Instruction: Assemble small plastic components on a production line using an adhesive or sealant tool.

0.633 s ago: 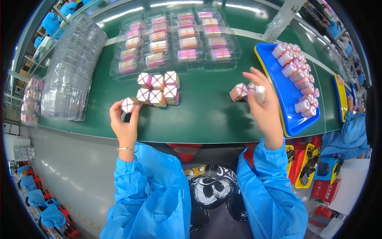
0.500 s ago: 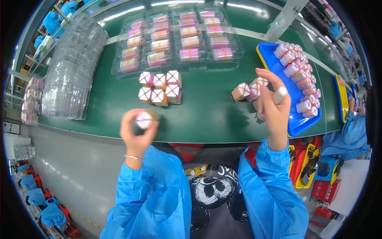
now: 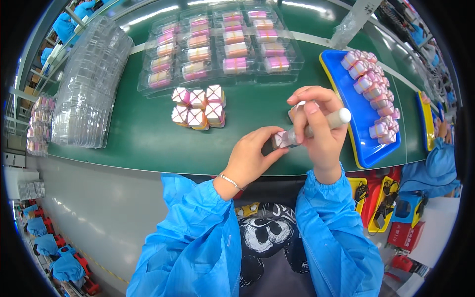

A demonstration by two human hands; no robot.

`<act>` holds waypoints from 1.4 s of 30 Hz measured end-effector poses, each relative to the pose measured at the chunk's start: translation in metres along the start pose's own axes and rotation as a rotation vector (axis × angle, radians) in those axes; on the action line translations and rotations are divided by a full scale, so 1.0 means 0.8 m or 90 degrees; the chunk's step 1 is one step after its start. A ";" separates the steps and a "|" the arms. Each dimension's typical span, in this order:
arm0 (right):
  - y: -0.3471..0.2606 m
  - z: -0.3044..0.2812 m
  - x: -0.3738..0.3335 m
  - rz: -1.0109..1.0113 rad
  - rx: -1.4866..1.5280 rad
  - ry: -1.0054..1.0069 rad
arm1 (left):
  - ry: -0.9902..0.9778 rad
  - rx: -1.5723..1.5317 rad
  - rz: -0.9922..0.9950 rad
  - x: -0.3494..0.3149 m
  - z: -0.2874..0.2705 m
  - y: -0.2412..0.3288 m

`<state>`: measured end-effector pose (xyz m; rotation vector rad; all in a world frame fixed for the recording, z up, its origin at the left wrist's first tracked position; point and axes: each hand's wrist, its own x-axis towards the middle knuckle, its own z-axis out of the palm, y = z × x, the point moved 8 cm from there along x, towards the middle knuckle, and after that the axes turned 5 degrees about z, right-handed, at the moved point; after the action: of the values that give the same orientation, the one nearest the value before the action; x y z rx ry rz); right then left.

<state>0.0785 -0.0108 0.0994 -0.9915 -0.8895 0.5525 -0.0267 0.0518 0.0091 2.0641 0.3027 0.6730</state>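
My left hand [image 3: 249, 157] grips a small wrapped block [image 3: 280, 139] between thumb and fingers, with a crossed white end turned upward. A white-handled tool [image 3: 339, 117] lies in my closed right hand [image 3: 322, 136]. Its greyish tip reaches the held block; the kind of tip is unclear. Partly hidden behind my right fingers, another wrapped block [image 3: 295, 110] stands on the green table. To the left, several similar blocks [image 3: 197, 118] stand in a tight cluster, white crossed ends up, pink and orange sides.
Clear plastic trays [image 3: 292, 59] with rows of pink and white blocks lie at the back. Stacked clear trays [image 3: 86, 94] rise at the left. On the right, a blue tray [image 3: 368, 157] holds more blocks. The green table's [image 3: 128, 158] near edge runs before me.
My left hand has moved right with its block, up to my right hand. The right hand has turned and shifted slightly left, bringing the tool's tip to the block.
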 end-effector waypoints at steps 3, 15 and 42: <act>0.005 0.014 0.000 0.036 0.011 -0.026 | -0.004 0.002 0.004 0.001 0.000 0.003; 0.009 0.032 0.005 0.072 -0.080 -0.133 | -0.048 0.043 -0.007 -0.003 0.004 -0.005; 0.014 0.031 0.002 0.087 -0.070 -0.112 | -0.063 0.055 -0.003 -0.001 0.002 -0.004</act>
<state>0.0580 0.0075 0.0961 -1.1221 -1.0216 0.7204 -0.0265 0.0519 0.0054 2.1707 0.2838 0.5616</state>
